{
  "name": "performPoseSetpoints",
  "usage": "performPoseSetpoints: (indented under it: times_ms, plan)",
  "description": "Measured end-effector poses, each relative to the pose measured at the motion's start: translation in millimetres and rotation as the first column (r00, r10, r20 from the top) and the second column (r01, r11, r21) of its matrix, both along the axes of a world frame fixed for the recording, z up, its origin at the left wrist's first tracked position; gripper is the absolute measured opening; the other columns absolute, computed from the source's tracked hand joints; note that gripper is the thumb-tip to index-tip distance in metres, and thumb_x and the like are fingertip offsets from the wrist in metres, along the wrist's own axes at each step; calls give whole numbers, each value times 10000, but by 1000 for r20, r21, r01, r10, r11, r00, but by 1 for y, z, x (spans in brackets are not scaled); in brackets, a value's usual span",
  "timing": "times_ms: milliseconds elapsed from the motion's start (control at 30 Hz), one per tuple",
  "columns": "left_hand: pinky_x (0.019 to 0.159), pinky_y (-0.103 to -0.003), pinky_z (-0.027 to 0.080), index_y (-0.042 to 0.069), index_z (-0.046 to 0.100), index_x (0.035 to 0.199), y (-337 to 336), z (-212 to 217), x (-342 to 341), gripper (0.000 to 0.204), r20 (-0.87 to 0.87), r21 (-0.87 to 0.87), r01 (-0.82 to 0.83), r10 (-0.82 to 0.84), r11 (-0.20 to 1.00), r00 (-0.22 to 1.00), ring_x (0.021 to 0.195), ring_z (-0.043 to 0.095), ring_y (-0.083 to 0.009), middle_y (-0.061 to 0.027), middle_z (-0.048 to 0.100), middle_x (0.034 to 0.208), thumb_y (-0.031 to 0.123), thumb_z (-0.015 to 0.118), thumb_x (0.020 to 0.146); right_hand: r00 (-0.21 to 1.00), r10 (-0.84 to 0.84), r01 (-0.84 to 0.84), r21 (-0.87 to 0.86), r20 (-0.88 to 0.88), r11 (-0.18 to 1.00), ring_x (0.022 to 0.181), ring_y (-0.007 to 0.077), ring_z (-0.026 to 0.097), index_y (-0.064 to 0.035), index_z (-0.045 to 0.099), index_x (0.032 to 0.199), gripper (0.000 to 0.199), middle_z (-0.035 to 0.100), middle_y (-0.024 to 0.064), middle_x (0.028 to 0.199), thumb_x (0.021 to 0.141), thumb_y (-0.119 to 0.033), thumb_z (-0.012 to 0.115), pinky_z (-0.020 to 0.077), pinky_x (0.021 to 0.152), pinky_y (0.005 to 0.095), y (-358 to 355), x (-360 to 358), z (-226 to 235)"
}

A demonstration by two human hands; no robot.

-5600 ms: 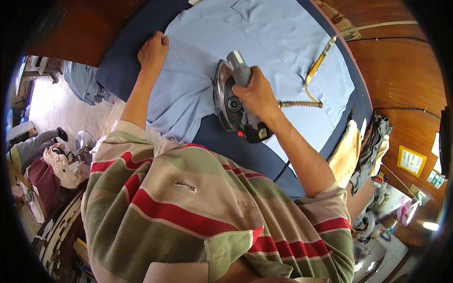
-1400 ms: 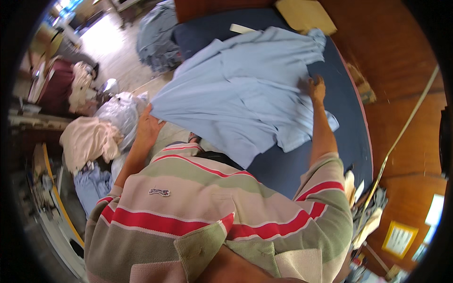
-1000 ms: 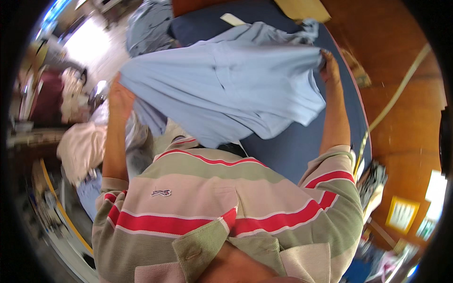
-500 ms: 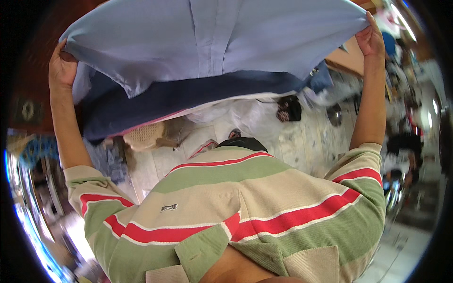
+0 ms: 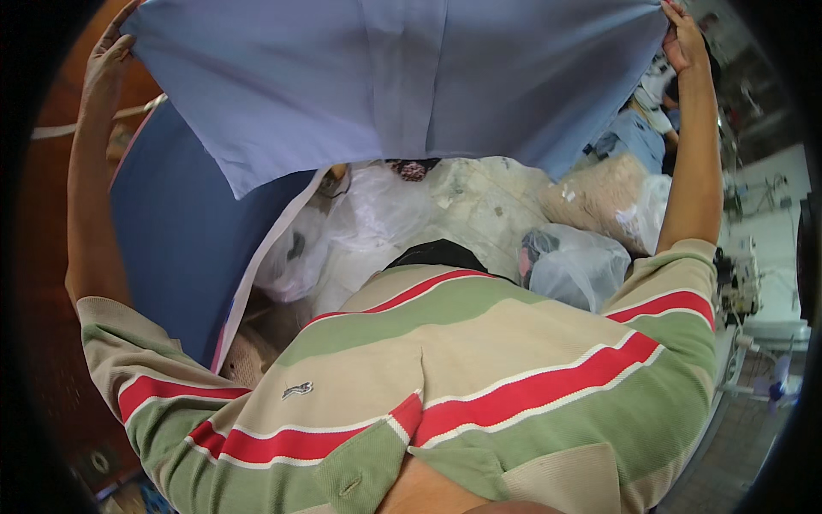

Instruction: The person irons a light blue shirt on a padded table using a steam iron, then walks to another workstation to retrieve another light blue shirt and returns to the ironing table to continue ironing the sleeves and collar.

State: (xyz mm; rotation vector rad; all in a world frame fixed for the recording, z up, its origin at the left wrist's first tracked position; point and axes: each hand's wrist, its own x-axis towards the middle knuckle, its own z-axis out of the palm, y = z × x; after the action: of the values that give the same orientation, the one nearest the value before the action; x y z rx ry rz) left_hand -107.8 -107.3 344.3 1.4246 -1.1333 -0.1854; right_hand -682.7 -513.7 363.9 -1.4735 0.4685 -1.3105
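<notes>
Left hand (image 5: 108, 56) and right hand (image 5: 686, 41) pinch a blue shirt (image 5: 291, 86), best kept evenly taut to hang smooth.

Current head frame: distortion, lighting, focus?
Head view: black fisheye vignette, navy table edge looks bowed. Head view: blue shirt shaded, translucent plastic bag catches highlights. Head view: striped polo crisp, far-right background softer.

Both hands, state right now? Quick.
Left hand: closed, holding the blue garment at its left edge.
Right hand: closed, holding the same garment at its right edge.
</notes>
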Motion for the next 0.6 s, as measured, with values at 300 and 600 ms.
performPoseSetpoints:
  times_ms: [300, 600]
  plan:
    - [786, -187, 386, 158, 528, 1262, -305, 29, -43, 411, 201, 258, 184, -239, 948, 950, 780, 438, -19, 71, 510, 908, 99, 490, 858, 959, -178, 192, 46, -220, 980, 797, 183, 618, -14, 483, 1157, 383, 601, 95, 940, 783, 20, 563, 544, 706, 341, -116, -150, 31]
    - [680, -216, 457, 66, 564, 1169, -573, -21, -145, 378, 167, 342, 486, -561, 804, 811, 746, 538, -79, 0, 615, 926, -8, 519, 801, 152, -666, 497, -526, -730, 690, 738, 164, 582, -46, 587, 1095, 358, 627, 74, 939, 744, 3, 532, 477, 660, 294, -185, -255, 8]
